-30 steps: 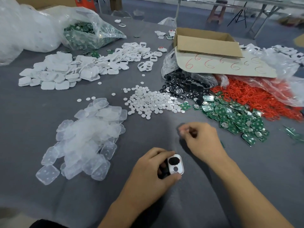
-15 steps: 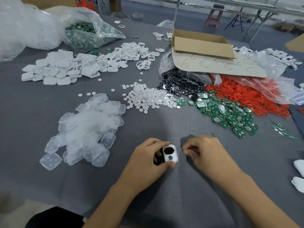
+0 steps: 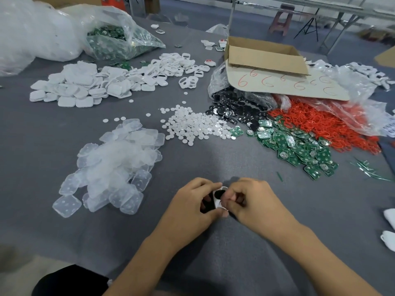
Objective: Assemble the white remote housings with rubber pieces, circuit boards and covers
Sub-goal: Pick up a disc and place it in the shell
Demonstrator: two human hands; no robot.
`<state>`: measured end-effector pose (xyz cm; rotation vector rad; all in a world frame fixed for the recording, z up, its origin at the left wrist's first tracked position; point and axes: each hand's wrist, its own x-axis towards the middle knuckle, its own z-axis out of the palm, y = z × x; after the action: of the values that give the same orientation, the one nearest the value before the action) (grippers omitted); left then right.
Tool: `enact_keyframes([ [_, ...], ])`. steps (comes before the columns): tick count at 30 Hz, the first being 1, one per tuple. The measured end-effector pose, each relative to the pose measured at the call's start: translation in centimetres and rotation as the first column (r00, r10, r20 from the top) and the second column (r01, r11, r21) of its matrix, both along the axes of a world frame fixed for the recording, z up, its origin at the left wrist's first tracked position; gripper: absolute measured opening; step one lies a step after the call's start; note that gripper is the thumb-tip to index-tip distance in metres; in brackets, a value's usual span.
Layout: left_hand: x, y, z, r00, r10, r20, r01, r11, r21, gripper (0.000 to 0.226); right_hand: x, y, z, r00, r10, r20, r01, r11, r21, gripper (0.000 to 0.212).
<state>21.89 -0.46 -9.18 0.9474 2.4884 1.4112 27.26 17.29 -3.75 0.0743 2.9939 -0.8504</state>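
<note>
Currently left hand [image 3: 192,208] grips white housing [image 3: 218,200] low over grey table [image 3: 299,242], front-centre; right hand [image 3: 254,201] fingers curled, pinching at its face. Risk: off-centre pressure twists housing from grip, or seats whatever goes in crooked

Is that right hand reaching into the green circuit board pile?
No, the right hand is at the white housing that the left hand holds, apart from the green circuit boards.
</note>
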Motion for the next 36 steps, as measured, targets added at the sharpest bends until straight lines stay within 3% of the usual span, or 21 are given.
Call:
enact_keyframes([
  [6, 0.0, 0.0, 0.0, 0.999, 0.008, 0.041, -0.007, 1.0, -0.004, 0.06, -1.5, 0.0, 1.3, 0.988, -0.042, 0.145, 0.04, 0.999, 0.021, 0.014],
  [10, -0.1, 0.1, 0.1, 0.997, 0.0, 0.075, 0.0, 1.0, 0.005, 0.053, -3.0, -0.5, 2.4, 0.972, 0.059, 0.226, -0.098, 0.982, 0.163, 0.016],
  [13, -0.2, 0.1, 0.2, 0.997, 0.01, 0.073, -0.011, 1.0, 0.011, 0.039, -4.2, -1.6, 2.8, 0.946, 0.141, 0.291, -0.24, 0.911, 0.337, 0.009],
  [16, -0.3, 0.1, 0.2, 0.999, 0.022, 0.048, -0.021, 1.0, -0.006, 0.035, -4.7, -2.2, 3.0, 0.928, 0.169, 0.332, -0.303, 0.861, 0.407, 0.023],
  [19, -0.2, 0.2, 0.3, 0.989, 0.05, 0.14, -0.056, 0.998, 0.037, 0.059, -5.1, -2.2, 3.1, 0.926, 0.18, 0.331, -0.315, 0.852, 0.418, 0.005],
  [21, -0.1, 0.2, 0.3, 0.98, 0.052, 0.192, -0.066, 0.996, 0.066, 0.074, -5.1, -2.1, 3.1, 0.937, 0.178, 0.3, -0.292, 0.871, 0.396, 0.012],
  [27, 0.0, 0.1, 0.3, 0.979, 0.067, 0.195, -0.084, 0.993, 0.082, 0.075, -4.6, -0.8, 2.6, 0.97, 0.151, 0.189, -0.191, 0.959, 0.211, 0.024],
  [36, 0.2, 0.2, 0.6, 0.99, 0.06, 0.129, -0.069, 0.996, 0.062, 0.061, -3.4, 0.3, 1.6, 0.989, 0.13, 0.075, -0.14, 0.978, 0.154, 0.024],
])
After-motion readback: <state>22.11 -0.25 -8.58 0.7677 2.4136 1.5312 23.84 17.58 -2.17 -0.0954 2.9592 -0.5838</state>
